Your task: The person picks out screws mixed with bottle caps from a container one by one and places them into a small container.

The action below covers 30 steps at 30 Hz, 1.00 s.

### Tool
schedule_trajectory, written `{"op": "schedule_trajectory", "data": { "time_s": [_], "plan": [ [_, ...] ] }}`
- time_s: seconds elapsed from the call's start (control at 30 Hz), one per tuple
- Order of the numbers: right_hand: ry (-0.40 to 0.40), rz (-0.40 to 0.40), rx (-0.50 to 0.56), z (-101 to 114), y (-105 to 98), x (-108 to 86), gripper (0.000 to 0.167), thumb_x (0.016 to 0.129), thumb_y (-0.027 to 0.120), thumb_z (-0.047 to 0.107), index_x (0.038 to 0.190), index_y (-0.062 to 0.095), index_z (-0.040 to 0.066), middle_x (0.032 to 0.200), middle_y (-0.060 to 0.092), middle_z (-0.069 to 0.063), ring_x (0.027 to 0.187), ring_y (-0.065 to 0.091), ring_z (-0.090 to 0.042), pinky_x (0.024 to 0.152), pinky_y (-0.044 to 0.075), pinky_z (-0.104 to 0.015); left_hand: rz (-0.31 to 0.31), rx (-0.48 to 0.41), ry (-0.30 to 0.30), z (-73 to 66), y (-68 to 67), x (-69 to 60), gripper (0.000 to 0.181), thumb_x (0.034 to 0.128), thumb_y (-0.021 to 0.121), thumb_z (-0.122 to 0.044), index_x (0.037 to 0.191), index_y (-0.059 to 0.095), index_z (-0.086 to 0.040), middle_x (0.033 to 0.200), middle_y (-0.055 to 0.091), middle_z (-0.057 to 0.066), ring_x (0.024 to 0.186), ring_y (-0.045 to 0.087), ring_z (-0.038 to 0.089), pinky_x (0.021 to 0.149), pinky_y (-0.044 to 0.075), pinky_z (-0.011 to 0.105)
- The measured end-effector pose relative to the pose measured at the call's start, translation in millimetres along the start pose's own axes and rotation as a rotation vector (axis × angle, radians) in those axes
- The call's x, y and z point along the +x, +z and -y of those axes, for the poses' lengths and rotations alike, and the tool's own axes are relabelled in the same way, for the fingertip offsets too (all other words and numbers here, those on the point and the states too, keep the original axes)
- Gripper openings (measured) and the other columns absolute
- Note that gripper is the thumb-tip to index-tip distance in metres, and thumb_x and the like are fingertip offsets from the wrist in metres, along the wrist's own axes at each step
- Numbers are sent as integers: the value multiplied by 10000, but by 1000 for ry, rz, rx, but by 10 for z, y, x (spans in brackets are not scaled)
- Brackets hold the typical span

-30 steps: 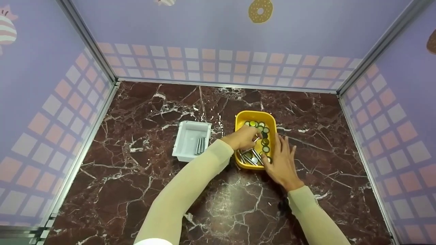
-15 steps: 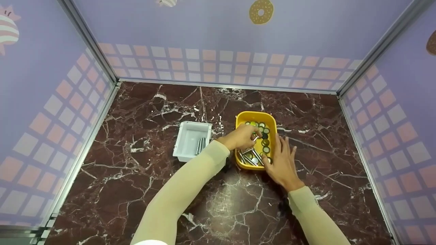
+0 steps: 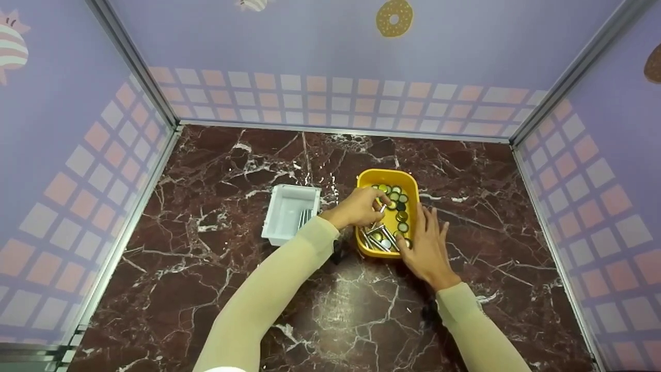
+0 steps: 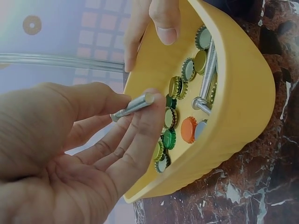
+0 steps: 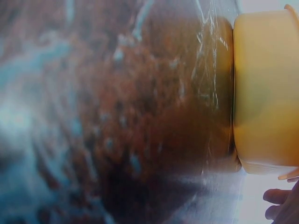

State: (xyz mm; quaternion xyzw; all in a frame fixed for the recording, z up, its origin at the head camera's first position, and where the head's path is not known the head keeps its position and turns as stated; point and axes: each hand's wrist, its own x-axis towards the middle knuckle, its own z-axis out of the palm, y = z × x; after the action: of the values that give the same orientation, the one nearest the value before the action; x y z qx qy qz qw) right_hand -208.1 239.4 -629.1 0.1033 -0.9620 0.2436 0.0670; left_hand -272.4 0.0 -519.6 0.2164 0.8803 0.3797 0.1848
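Observation:
My left hand is over the yellow bin, pinching a short silver bolt between thumb and fingers. Bottle caps in green, gold and orange lie in the bin, and more silver bolts are at its near end. My right hand rests along the bin's right wall, its thumb over the near right rim and its fingers extended. In the right wrist view, fingertips show at the lower right beside the bin's outer wall.
A white bin holding several silver bolts stands left of the yellow one, partly behind the left forearm. The dark red marbled table is enclosed by purple checked panels at the back and sides.
My left hand has drawn back a little to the left with the bolt in its grip, uncovering more bottle caps. The right hand and both bins have stayed in place.

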Motion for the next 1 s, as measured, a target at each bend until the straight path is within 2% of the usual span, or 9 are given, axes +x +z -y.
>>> {"op": "schedule_trajectory", "data": {
  "time_s": [0.1, 0.17, 0.23, 0.33, 0.43, 0.6, 0.8, 1.0],
  "plan": [
    [3, 3, -1, 0, 0, -4, 1014, 1081, 655, 455, 1844, 169, -4, 1848, 317, -357, 1771, 195, -620, 1385, 83, -907, -9, -1, -3, 8, -7, -22, 385, 1085, 743, -37, 1469, 760, -11, 1184, 884, 203, 938, 851, 320, 732, 625, 219],
    [2, 2, 2, -2, 0, -6, 1016, 1079, 654, 455, 1844, 168, -6, 1846, 320, -358, 1772, 192, -619, 1386, 82, -907, -4, -39, -12, 16, -7, -33, 383, 1092, 749, -38, 1473, 753, -1, 1196, 879, 229, 807, 839, 274, 773, 713, 336],
    [-1, -1, 3, -2, -1, -9, 1018, 1079, 654, 456, 1843, 167, -8, 1844, 323, -359, 1770, 194, -622, 1385, 83, -908, -3, -83, -20, 24, -11, -49, 378, 1097, 756, -37, 1473, 747, 7, 1201, 875, 250, 748, 838, 298, 783, 742, 429],
    [-6, -5, 4, -3, -1, -13, 1018, 1081, 656, 456, 1842, 169, -13, 1841, 329, -361, 1767, 201, -628, 1383, 86, -910, -16, -92, -19, 32, -26, -72, 382, 1092, 780, -53, 1468, 752, 9, 1214, 875, 247, 729, 834, 294, 740, 734, 392],
    [-6, -1, 3, 0, -1, -11, 1018, 1086, 655, 460, 1843, 166, -12, 1844, 326, -361, 1766, 201, -628, 1385, 85, -908, -31, -73, -16, 21, -58, -103, 384, 1085, 806, -80, 1461, 767, -16, 1220, 883, 214, 888, 880, 384, 687, 702, 295],
    [2, 7, 0, 4, -9, -1, 1019, 1089, 652, 464, 1845, 159, -10, 1847, 315, -362, 1771, 190, -622, 1388, 80, -904, -43, -111, -37, 20, -107, -143, 365, 1082, 790, -45, 1447, 777, -39, 1238, 877, 222, 826, 873, 319, 758, 747, 423],
    [-2, 6, 2, 6, -15, -1, 1020, 1088, 658, 457, 1846, 157, -8, 1851, 310, -362, 1769, 192, -626, 1386, 82, -907, -67, -99, -45, 64, -152, -208, 366, 1076, 782, -37, 1441, 781, -53, 1279, 861, 220, 820, 859, 269, 750, 742, 375],
    [2, 5, 7, 10, -12, -7, 1019, 1083, 661, 454, 1847, 162, 0, 1851, 311, -359, 1771, 189, -622, 1388, 83, -904, -67, -159, -43, 124, -227, -281, 364, 1090, 775, -28, 1454, 771, -36, 1259, 847, 231, 912, 870, 381, 703, 732, 345]
  ]
}}
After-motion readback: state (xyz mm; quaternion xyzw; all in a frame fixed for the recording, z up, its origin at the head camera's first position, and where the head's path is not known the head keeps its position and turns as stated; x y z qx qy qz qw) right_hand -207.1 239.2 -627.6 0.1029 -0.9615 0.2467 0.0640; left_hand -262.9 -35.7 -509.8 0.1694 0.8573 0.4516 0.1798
